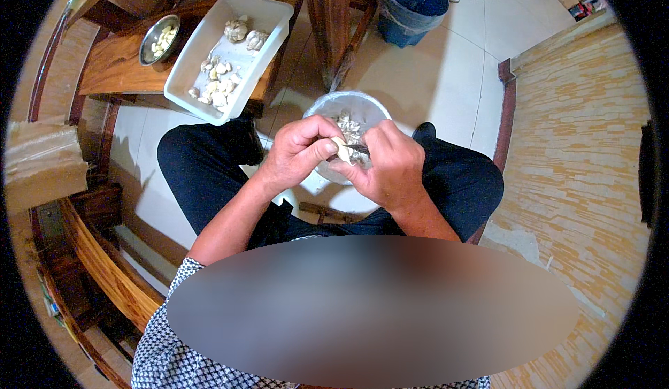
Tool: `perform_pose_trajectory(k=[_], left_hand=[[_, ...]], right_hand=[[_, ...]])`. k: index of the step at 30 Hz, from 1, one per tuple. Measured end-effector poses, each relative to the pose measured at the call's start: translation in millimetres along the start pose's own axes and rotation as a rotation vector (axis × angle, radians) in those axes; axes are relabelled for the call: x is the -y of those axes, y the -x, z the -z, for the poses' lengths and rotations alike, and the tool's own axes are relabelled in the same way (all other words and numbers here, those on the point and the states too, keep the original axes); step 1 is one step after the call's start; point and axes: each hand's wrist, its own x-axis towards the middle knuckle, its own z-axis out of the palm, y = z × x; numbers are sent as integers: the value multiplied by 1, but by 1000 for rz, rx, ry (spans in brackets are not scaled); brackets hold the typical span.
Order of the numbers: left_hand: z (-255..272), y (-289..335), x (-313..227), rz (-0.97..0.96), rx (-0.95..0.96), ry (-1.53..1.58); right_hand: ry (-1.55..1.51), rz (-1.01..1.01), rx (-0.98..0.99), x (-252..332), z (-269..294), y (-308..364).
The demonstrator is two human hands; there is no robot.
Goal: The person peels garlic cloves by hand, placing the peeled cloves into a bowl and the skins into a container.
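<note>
Two-handed hold over a tub, with its likely faults. The seated person's left hand (303, 153) has its grip closed, thumb against fingers, on a pale garlic clove (342, 150), poised above a round white tub (352, 95); the right hand (391, 160) is closed round what looks to be a small knife (357, 148), hiding the handle, its dark blade against or just beside the clove's right side. Whether the edge has entered cannot be told from where I stand. The chief hazard lies at the left thumb: the clove is small and probably slick, so a twist under pressure could let the blade skid leftward into skin. A loosened pinch would drop the clove among the papery peelings (348, 122) in the tub, where its similar colour could make it hard to find. To the far left, a white tray (240, 54) of bulbs (237, 31) and loose cloves (219, 99) appears to overhang the near edge of the wooden table (118, 63); a raised left knee (182, 143) could nudge it and spill the load.
</note>
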Motion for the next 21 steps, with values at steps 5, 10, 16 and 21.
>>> perform_pose_trajectory(k=[5,10,16,21], left_hand=[[-2,0,0,-9,-6,33],[-3,0,1,9,-17,107],[-2,0,0,18,-8,117],[-3,-1,-2,16,-8,120]], right_hand=[[-25,-18,12,0,-3,2],[51,-6,30,2,-1,3],[96,12,39,3,3,2],[90,24,54,4,4,3]])
